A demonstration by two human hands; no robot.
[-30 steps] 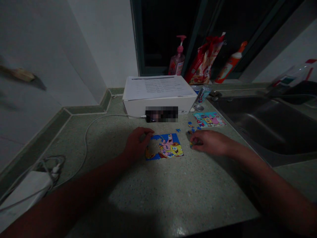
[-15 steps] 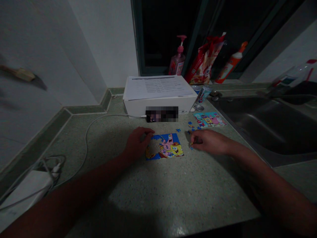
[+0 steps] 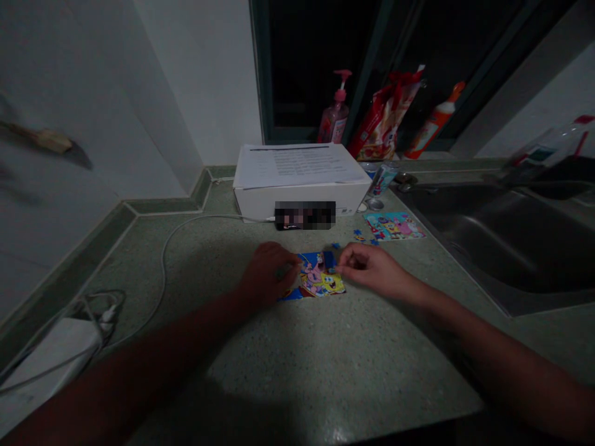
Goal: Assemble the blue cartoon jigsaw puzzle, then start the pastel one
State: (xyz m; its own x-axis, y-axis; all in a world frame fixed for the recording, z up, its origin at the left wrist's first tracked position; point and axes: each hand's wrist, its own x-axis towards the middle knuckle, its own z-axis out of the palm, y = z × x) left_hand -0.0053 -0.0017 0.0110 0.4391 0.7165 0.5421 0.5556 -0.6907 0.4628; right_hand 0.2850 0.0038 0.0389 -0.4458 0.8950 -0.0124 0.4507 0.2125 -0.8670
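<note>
A partly assembled jigsaw puzzle with cartoon characters on blue lies on the counter. My left hand covers its left side, fingers bent and drawn together at the tips; whatever they pinch is hidden. At the puzzle's upper right edge, my right hand pinches a small blue puzzle piece between thumb and forefinger. Loose puzzle pieces lie just beyond the right hand. Past them rests a cartoon picture card in turquoise and pink.
Behind the puzzle stands a white box with a printed sheet on top. A phone leans against it, joined to a white cable. The metal sink is at right. A pump bottle and a red bag stand by the window.
My right hand has moved left from the loose pieces to the puzzle's edge, carrying a piece. My left hand has shifted right, over more of the puzzle.
</note>
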